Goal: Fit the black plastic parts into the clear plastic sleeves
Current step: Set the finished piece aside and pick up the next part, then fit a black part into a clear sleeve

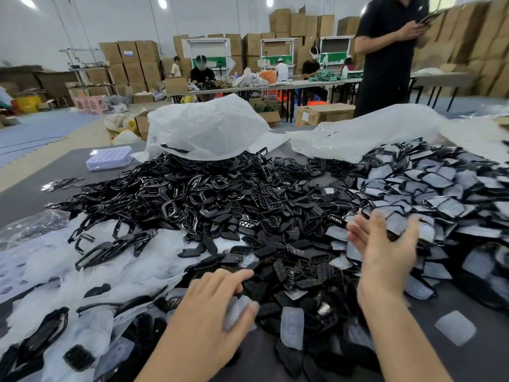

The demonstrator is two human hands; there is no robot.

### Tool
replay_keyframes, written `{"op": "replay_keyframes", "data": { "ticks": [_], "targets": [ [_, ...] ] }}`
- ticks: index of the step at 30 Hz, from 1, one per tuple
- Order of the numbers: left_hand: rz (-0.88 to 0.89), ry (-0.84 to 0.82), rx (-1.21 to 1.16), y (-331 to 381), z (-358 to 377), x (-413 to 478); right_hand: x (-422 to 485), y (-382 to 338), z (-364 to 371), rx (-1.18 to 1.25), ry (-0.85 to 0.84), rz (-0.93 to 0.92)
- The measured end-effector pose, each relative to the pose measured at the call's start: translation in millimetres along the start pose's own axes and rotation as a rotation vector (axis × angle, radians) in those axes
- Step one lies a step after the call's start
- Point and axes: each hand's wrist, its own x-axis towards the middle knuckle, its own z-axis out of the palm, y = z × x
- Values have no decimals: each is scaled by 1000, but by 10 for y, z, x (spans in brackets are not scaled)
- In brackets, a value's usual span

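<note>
Nearest, by the bench's near edge, the left hand (209,304) pinches a clear sleeve (238,310) under its thumb and curled lower fingers, while the forefinger stretches out to the heap of small black parts (292,260) just beyond it. The right hand (385,252) hovers over that heap's right flank with fingers spread and nothing in it, though blur makes the fingertips hard to read. The step in hand looks like choosing one black part for the held sleeve. It would go best if the free right hand lifts a single part clear of its neighbours and turns it to match the sleeve's outline, while the left keeps the sleeve's mouth open rather than pressed flat. A spare sleeve (292,328) lies touching the heap, and another sleeve (455,328) lies apart on bare bench (468,362) toward the near right corner. The tangle is the obstacle: the parts overlap, and white film sheets (82,274) crowd the left side. Further back, larger black frames (170,194) pile left of centre and sleeved pieces (440,194) bank up on the right. White bags (209,128) slump along the far edge, a lilac tray (110,158) sits near the far left corner, and a person in black (385,56) stands beyond.
</note>
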Motion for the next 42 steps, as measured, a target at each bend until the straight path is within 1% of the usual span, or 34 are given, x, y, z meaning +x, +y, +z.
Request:
{"op": "replay_keyframes", "data": {
  "ticks": [2,4,7,9,10,11,12,16,22,26,29,32,34,35,37,40,42],
  "targets": [
    [45,-43,105,-27,9,-14,-121,54,87,-130,-141,-21],
    [28,-68,197,-65,8,-23,-275,141,181,-372,-346,-97],
    [-95,-42,344,-157,-2,15,-509,315,244,-813,-717,-261],
    [-196,-17,392,-233,-26,57,-608,473,248,-1212,-962,-356],
    [-231,-6,405,-260,-38,74,-640,528,247,-1364,-1032,-387],
    [-249,6,419,-278,-44,83,-650,559,247,-1447,-1058,-407],
    [-252,14,431,-289,-42,91,-649,568,252,-1473,-1056,-423],
    [-211,68,433,-305,4,105,-623,558,266,-1424,-975,-471],
    [-142,103,265,-292,0,73,-637,552,312,-1359,-899,-468],
    [-200,132,156,-233,-45,74,-611,526,316,-1306,-817,-472],
    [-254,87,90,-226,-58,48,-576,508,291,-1219,-736,-469],
    [-268,82,46,-190,-82,30,-544,474,281,-1058,-654,-364],
    [-220,138,73,-151,-96,29,-513,447,271,-930,-623,-268],
    [-228,156,71,-145,-92,27,-490,433,263,-852,-603,-217],
    [-279,151,42,-160,-84,31,-433,398,247,-687,-538,-115],
    [-240,151,50,-167,-73,28,-329,342,235,-481,-419,46],
    [-255,151,6,-189,-64,26,-276,321,230,-337,-394,150]
  ]
}}
